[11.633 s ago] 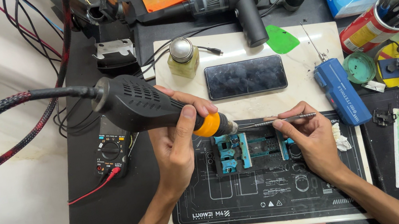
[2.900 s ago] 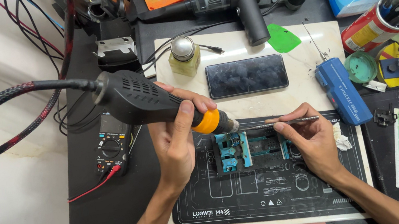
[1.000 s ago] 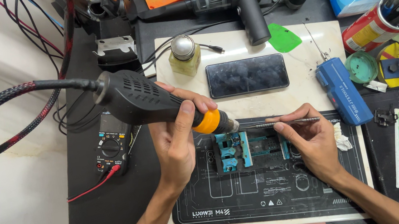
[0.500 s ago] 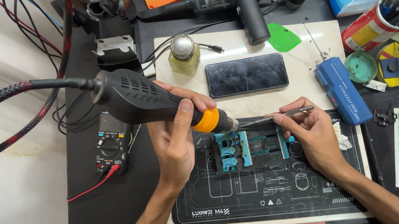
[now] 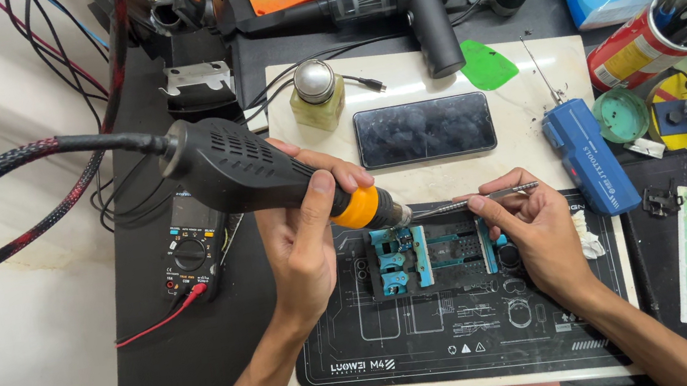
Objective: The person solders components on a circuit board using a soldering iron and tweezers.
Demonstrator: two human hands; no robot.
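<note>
A multimeter (image 5: pixel 194 249) lies near the desk's left edge. The left hand (image 5: pixel 306 245) wraps its fingers around a black, orange-collared hot-air gun (image 5: pixel 258 174), nozzle over the blue-clamped fixture (image 5: pixel 431 252) mid-mat. The right hand (image 5: pixel 533 232) pinches metal tweezers (image 5: pixel 478 199), tips at the nozzle.
</note>
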